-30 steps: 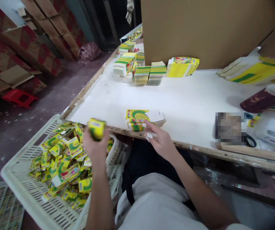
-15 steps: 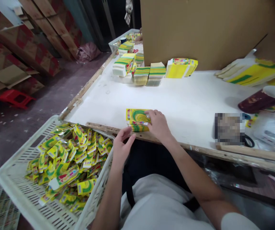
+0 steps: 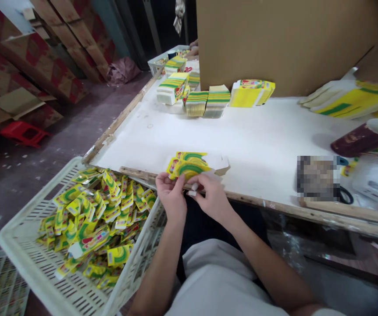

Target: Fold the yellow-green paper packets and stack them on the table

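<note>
At the table's front edge lies a small yellow-and-green carton (image 3: 190, 169), printed with a swirl. Behind it shows a second yellow printed panel (image 3: 192, 156); whether it belongs to the same carton I cannot tell. White flaps (image 3: 221, 163) stick out to the right. My left hand (image 3: 173, 195) is closed on the carton's lower left edge, thumb against its front. My right hand (image 3: 210, 193) pinches its lower right edge, with white coverings on the thumb and a fingertip. Beside my left arm, a white plastic crate (image 3: 27, 263) holds several similar yellow cartons (image 3: 110, 217).
Stacked carton blanks (image 3: 217, 102) and a larger yellow box (image 3: 251, 93) stand before a cardboard partition (image 3: 284, 44). To the right lie a tipped dark cup (image 3: 353, 139), a blurred-out patch (image 3: 317, 177) and clear plastic (image 3: 373, 175). A red stool (image 3: 24, 133) is on the floor.
My right hand has come down and left to the carton's front edge. My left hand has closed on the carton. White flaps now show at the right.
</note>
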A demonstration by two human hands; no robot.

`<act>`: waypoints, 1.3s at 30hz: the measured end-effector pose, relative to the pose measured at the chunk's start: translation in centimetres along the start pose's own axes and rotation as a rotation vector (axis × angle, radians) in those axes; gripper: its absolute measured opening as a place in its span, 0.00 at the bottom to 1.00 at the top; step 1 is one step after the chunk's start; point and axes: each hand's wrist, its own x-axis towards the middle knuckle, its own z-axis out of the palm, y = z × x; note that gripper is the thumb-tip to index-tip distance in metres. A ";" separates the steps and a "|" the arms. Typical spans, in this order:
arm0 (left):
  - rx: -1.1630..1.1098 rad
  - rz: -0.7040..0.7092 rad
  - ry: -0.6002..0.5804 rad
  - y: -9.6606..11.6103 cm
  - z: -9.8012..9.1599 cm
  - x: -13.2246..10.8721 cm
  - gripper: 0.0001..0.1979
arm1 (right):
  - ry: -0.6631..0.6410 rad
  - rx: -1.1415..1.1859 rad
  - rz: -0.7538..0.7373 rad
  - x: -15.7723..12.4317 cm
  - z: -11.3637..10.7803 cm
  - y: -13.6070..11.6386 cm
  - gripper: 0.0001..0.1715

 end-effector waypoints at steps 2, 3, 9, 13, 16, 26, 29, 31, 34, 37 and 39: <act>-0.036 -0.037 0.047 0.4 -0.2 0.3 0.21 | 0.114 -0.098 -0.038 -0.2 -0.5 -0.3 0.17; -0.054 -0.065 0.060 0.7 -0.3 0.4 0.22 | 0.161 -0.154 -0.049 -0.3 -0.7 -0.4 0.20; -0.120 -0.129 0.056 1.6 -0.3 0.1 0.17 | 0.120 -0.259 -0.101 -1.1 -0.1 -0.5 0.28; -0.141 -0.135 0.038 1.7 -0.2 -0.2 0.14 | 0.158 -0.204 -0.076 -1.2 0.5 -0.3 0.24; -0.161 -0.172 0.047 1.8 0.1 -0.5 0.12 | 0.095 -0.054 0.018 -1.1 0.5 -0.3 0.24; -0.115 -0.178 -0.114 1.8 0.3 -1.4 0.17 | -0.045 0.751 0.284 -1.6 1.8 -0.7 0.17; -0.077 -0.118 -0.047 1.8 0.3 -1.5 0.17 | -0.075 0.807 0.328 -1.8 2.1 -1.0 0.20; -0.035 -0.112 -0.004 1.7 0.3 -1.7 0.18 | -0.081 0.705 0.304 -2.0 2.0 -1.3 0.20; -0.015 -0.099 0.006 1.4 0.2 -1.9 0.19 | -0.058 0.432 0.238 -2.4 1.7 -1.8 0.17; -0.032 -0.082 -0.024 1.2 0.2 -2.0 0.18 | -0.023 0.207 0.208 -2.7 1.5 -2.0 0.16; -0.031 -0.082 -0.057 1.3 0.2 -2.0 0.17 | -0.021 0.240 0.219 -2.7 1.6 -1.9 0.16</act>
